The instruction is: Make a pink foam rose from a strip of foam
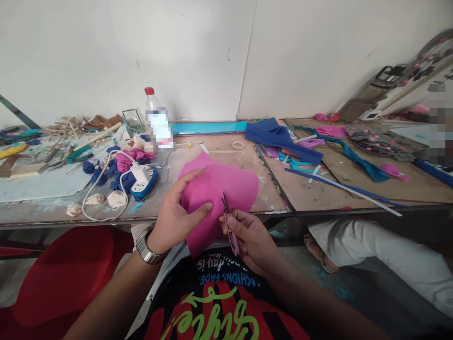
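Fabric (221,177), bright pink, lay at the workbench's (253,158) front edge, grasped by the left hand (180,210), while the right hand (253,236) clasped pink-handled scissors (231,233) over it, apparently for cutting, which called for taut cloth and aligned blades.

Head-worn camera, facing forward, angled down

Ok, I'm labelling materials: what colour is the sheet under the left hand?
The sheet is bright pink, best seen in the head view.
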A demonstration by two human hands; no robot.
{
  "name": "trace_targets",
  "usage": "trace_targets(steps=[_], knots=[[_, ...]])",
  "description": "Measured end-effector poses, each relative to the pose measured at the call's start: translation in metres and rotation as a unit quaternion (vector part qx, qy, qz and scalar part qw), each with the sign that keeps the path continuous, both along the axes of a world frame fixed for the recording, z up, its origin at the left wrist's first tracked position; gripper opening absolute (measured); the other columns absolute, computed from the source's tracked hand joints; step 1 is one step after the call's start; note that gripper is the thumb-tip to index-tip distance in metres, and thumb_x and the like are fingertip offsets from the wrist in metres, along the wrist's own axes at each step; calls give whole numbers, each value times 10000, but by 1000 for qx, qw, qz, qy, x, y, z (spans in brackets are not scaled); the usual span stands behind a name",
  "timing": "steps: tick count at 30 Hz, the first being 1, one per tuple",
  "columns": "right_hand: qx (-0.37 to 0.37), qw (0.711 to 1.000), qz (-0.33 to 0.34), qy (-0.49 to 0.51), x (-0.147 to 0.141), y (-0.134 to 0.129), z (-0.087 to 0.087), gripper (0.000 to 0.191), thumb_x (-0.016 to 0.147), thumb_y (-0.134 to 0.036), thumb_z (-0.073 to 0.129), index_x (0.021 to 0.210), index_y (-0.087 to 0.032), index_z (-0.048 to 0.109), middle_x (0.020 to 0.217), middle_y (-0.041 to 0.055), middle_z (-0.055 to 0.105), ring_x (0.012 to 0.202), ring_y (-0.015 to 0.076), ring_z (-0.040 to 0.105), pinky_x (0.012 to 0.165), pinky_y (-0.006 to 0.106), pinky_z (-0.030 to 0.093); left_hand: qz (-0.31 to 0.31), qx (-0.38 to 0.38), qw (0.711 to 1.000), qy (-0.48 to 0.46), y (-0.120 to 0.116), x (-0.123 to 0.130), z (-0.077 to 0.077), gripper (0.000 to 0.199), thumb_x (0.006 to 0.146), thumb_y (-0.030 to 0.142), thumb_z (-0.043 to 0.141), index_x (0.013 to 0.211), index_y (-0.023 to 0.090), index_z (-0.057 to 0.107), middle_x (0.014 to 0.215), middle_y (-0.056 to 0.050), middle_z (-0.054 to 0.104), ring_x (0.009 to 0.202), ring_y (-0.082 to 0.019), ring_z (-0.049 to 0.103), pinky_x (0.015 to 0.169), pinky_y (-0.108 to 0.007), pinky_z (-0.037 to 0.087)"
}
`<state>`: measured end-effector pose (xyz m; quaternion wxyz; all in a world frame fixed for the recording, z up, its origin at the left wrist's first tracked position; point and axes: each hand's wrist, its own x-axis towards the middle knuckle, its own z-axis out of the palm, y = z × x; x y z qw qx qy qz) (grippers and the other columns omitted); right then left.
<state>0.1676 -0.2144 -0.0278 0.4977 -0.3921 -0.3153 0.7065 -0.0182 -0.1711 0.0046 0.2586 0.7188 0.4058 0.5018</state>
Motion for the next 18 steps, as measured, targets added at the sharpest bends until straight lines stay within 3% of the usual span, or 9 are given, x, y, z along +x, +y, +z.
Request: trace_targets(steps=[7, 18], knots=[[3, 1000, -15, -23, -1, 0, -1, 459, 613, -512, 935, 701, -165, 648, 710, -13, 640, 499, 55, 474, 364, 150, 333, 27, 33, 999, 13, 3, -1, 2, 631, 827, 223, 757, 1419, 227, 538, 1482, -90, 582, 1394, -289, 529, 1213, -496, 403], [22, 998, -25, -47, 2, 3, 2, 443, 623, -502, 927, 699, -171, 642, 648, -35, 644, 377, 21, 370, 327, 165, 287, 3, 49, 998, 45, -4, 3, 7, 704, 846, 205, 729, 1498, 241, 467, 1550, -88, 514, 1444, -296, 476, 1256, -499, 332]])
